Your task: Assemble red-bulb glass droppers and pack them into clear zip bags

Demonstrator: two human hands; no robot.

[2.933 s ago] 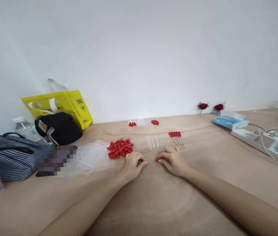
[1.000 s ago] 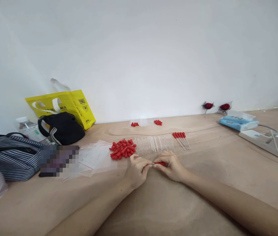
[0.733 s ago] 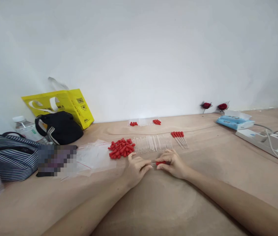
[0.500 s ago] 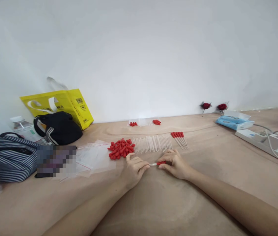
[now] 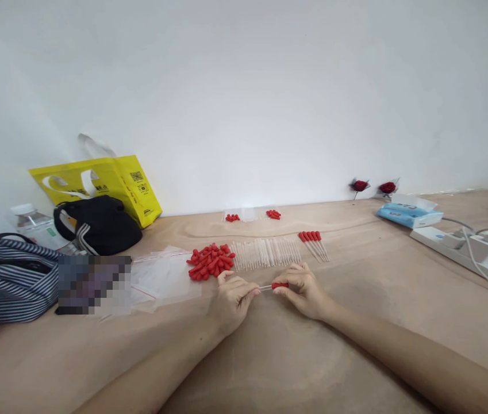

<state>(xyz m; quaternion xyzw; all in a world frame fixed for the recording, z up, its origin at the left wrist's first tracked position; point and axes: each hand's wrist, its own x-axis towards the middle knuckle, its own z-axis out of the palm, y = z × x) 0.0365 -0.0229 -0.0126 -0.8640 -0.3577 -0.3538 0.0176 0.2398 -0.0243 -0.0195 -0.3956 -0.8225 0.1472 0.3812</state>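
My left hand pinches one end of a thin clear dropper tube between thumb and fingers. At the tube's other end is a red rubber bulb, gripped by the closed fingers of my right hand. How far the tube goes into the bulb is hidden. Just beyond my left hand lies a heap of red rubber bulbs. A row of bare clear tubes stretches right from the heap. Several droppers with red bulbs fitted lie side by side past my right hand.
Clear zip bags lie left of the heap. Near the wall is a bag with red bulbs. A yellow bag, black bag, bottle and striped bag stand left. Right are tissues and a power strip.
The view has shifted slightly, and everything sits a little further left in it. Both hands keep their grips on the tube and the bulb.
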